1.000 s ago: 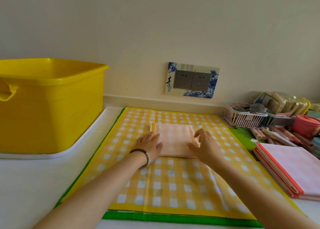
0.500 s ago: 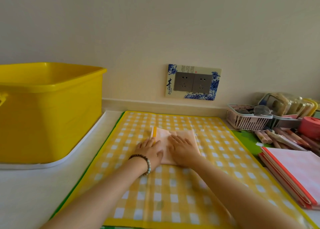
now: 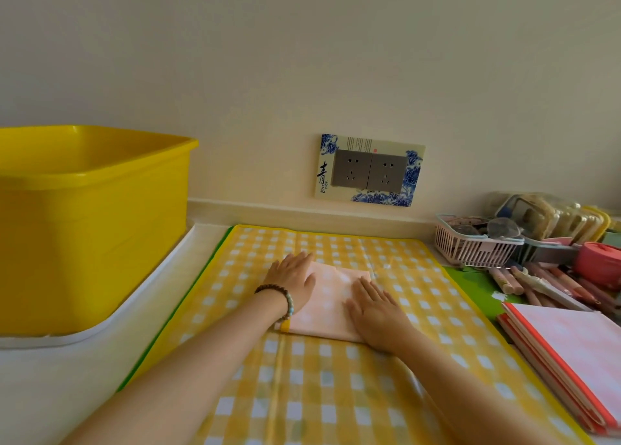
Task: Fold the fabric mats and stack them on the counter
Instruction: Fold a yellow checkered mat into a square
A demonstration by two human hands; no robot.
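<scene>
Noted folded pink mat [image 3: 327,305] near centre of yellow checked mat [image 3: 336,394]. Found left hand [image 3: 292,281] flat on its left side, right hand [image 3: 376,310] on its right, fingers straight, apparently pressing, gripping nothing.

The folded pink mat [image 3: 327,305], pale checked with a yellow strip at its near left corner, lies flat as a small rectangle in the middle of the yellow checked mat [image 3: 336,394]. That mat is spread open over a green mat [image 3: 477,286] on the counter [image 3: 50,394]. A stack of folded pink mats [image 3: 578,350] with orange edges lies flat just beside the yellow mat's right edge
</scene>
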